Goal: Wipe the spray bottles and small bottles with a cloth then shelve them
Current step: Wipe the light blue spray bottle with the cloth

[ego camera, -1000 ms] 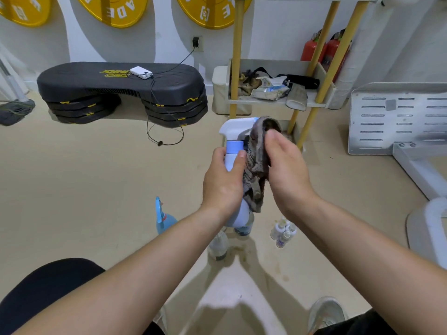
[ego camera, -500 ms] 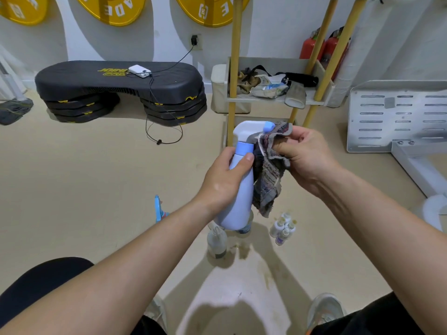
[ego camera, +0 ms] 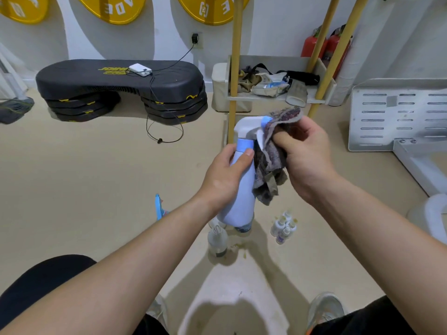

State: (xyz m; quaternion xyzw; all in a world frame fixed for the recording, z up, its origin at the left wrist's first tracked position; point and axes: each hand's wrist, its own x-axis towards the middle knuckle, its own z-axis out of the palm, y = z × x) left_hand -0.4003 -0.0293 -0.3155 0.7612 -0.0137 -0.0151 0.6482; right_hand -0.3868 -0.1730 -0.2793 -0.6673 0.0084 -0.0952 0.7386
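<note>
Clasping bottle (ego camera: 244,197), left hand (ego camera: 223,176); cloth (ego camera: 271,170) seemingly pinched

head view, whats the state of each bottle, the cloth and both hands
pale blue plastic spray bottle, lifted, tilted
mottled grey-brown cloth, bunched against the sprayer head
left hand, grips the spray bottle
right hand, holds the cloth
small white bottles, clustered upright on floor
clear bottle, standing on floor

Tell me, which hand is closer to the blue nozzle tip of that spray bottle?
Right. The right hand holds the cloth right at the blue nozzle tip; the left hand grips the spray bottle lower down, round its neck.
</note>
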